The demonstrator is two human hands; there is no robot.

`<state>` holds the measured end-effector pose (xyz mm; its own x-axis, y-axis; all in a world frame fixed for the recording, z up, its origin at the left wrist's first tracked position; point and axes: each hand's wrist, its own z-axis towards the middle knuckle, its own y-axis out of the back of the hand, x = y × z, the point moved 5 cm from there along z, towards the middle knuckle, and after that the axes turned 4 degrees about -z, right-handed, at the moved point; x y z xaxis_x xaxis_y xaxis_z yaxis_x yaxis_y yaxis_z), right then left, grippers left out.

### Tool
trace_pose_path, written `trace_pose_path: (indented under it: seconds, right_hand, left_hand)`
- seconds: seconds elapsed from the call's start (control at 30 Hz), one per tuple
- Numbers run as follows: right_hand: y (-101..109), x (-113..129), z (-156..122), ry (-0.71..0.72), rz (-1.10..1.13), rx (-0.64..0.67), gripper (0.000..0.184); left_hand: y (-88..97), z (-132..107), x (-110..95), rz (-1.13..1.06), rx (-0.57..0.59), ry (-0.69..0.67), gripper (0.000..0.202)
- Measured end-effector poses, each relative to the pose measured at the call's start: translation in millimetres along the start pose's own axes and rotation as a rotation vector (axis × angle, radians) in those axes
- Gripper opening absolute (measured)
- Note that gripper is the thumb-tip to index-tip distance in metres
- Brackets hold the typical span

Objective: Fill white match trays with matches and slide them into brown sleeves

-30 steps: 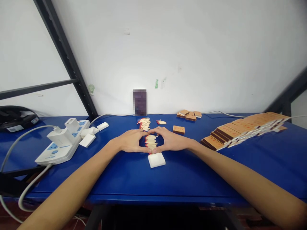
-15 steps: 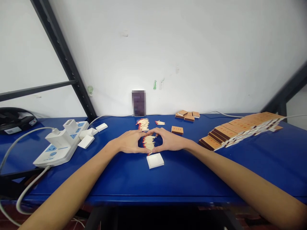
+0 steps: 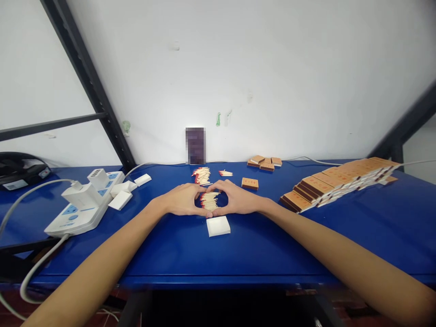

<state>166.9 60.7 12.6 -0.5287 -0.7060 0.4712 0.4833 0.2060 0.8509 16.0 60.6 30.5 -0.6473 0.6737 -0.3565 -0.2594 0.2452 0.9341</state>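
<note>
A pile of red-tipped matches lies on the blue table, heads to the left. My left hand curves around its left side, thumb and fingers apart. From the right, my right hand curves the same way. Fingertips meet or nearly meet behind the pile, and the thumbs in front, so both hands ring the matches. Whether the fingertips press on the outermost matches I cannot tell. Just in front of the thumbs sits a white open matchbox tray. Behind my hands are a larger heap of matches and a small bunch of matches.
A single matchbox lies behind my right hand, with several matchboxes near the wall. Long stacked rows of matchboxes stand at right. On the left are white trays and a power strip with plugs and cables.
My hands have drawn slightly closer, with the thumb tips now nearer each other in front of the matches. The whole view has shifted a little.
</note>
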Motion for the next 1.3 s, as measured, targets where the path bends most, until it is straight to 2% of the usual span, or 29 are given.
trace_pose_path:
  seconds: [0.23, 0.43, 0.6, 0.87, 1.03, 1.3]
  right_hand:
    - [-5.1, -3.6, 3.1, -0.024, -0.062, -0.054, 0.051]
    - [-3.8, 0.0, 3.3, -0.025, -0.063, -0.089, 0.042]
    - [-3.1, 2.5, 3.7, 0.056, 0.013, -0.109, 0.035]
    - [-4.6, 8.5, 3.7, 0.075, 0.059, -0.102, 0.028]
    - [-7.2, 6.1, 4.6, 0.085, 0.080, -0.112, 0.027]
    - [-3.8, 7.6, 2.4, 0.075, 0.055, -0.109, 0.027]
  left_hand:
    - [-1.7, 2.8, 3.1, 0.035, -0.007, 0.019, 0.061]
    - [1.1, 1.3, 2.2, -0.086, 0.021, 0.006, 0.047]
    - [-0.2, 1.5, 5.4, -0.176, 0.047, 0.041, 0.041]
    - [-2.5, 4.7, 13.9, -0.258, 0.037, 0.032, 0.037]
    - [-2.3, 5.5, 13.3, -0.253, 0.008, 0.007, 0.029]
    - [-2.7, 5.5, 10.8, -0.192, -0.011, 0.009, 0.031]
